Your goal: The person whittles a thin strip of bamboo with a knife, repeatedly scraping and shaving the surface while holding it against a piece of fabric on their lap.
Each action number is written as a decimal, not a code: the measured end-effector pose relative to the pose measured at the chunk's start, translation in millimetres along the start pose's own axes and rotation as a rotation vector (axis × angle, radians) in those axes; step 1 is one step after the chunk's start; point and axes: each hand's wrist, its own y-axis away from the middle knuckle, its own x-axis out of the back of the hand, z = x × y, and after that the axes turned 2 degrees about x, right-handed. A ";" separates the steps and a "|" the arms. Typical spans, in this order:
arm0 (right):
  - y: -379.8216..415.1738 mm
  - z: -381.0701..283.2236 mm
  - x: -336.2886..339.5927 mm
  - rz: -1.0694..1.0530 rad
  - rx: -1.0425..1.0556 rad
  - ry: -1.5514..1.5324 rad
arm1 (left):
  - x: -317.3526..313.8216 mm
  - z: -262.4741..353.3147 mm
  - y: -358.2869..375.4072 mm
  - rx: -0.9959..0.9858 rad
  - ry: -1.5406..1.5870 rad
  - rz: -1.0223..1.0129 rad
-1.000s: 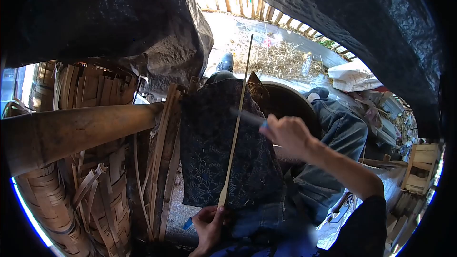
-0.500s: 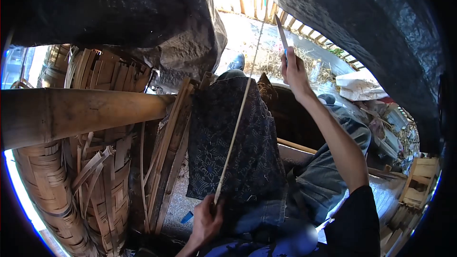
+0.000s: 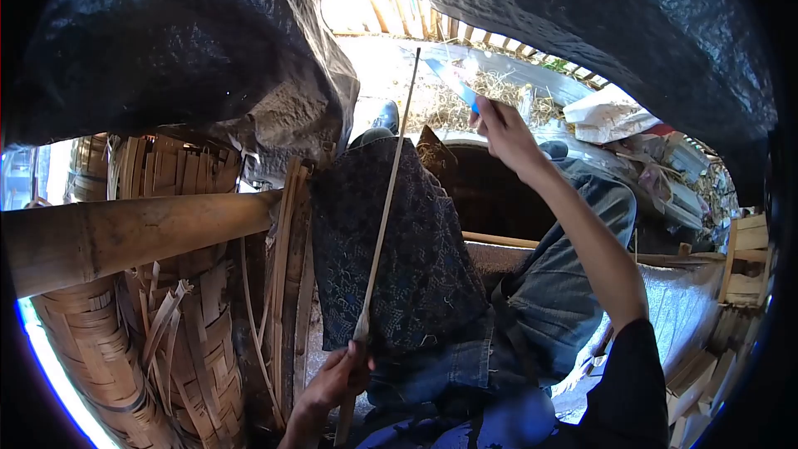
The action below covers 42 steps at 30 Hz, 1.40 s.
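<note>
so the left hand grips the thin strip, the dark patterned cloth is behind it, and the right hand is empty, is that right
Not quite: the right hand holds a knife, as the head view shows.

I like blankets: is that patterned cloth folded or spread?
Spread: the cloth drapes wide, its pattern showing on both sides of the stick.
</note>
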 end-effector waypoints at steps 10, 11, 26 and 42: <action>-93.4 35.4 -34.9 -0.178 0.048 0.298 | 9.6 -43.6 5.5 0.085 0.128 -0.030; -94.3 40.8 -36.8 -0.181 0.044 0.302 | 11.7 -46.2 3.6 0.089 0.132 -0.033; -63.1 35.8 -5.7 -0.342 -0.103 0.361 | 23.8 -44.5 -1.6 0.051 -0.009 -0.072; -66.1 53.9 12.2 -0.485 -0.368 -0.022 | 28.7 -42.0 -4.5 -0.001 -0.067 -0.085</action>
